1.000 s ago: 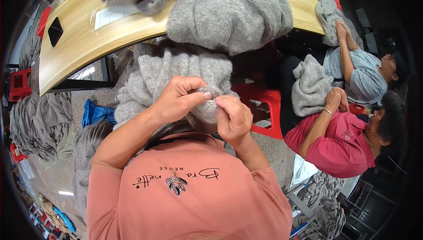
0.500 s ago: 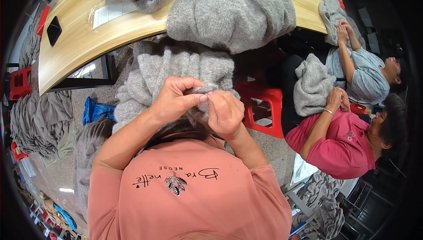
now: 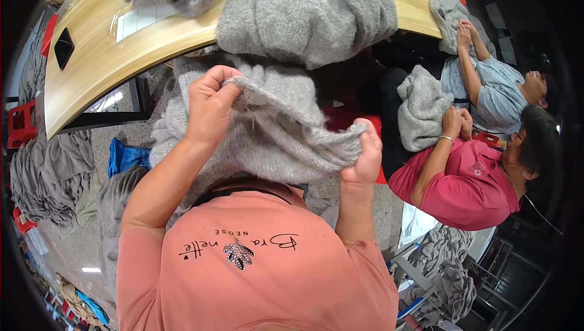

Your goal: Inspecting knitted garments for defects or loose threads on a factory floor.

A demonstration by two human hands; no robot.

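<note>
A grey knitted garment [image 3: 274,142] lies across my lap, with one edge raised and stretched between my hands. At the left end of that edge, my left hand [image 3: 213,91] pinches the knit between thumb and fingers. My right hand [image 3: 365,151] grips the other end, lower and to the right, with its fingers folded over the fabric. Between them the edge sags a little, and the knit below hangs in folds. A large pile of grey knitwear [image 3: 310,15] hangs over the table edge just beyond my hands.
A wooden table [image 3: 91,57] curves across the top, bearing a black phone [image 3: 64,48]. A red stool [image 3: 380,130] stands right of my lap. Two co-workers sit to the right, one in a red shirt [image 3: 456,185] with grey knitwear [image 3: 420,112]. More garments [image 3: 52,173] are heaped left.
My hands were close together at the garment's edge. They have moved apart, the left one up and the right one out to the right, spreading the knit between them.
</note>
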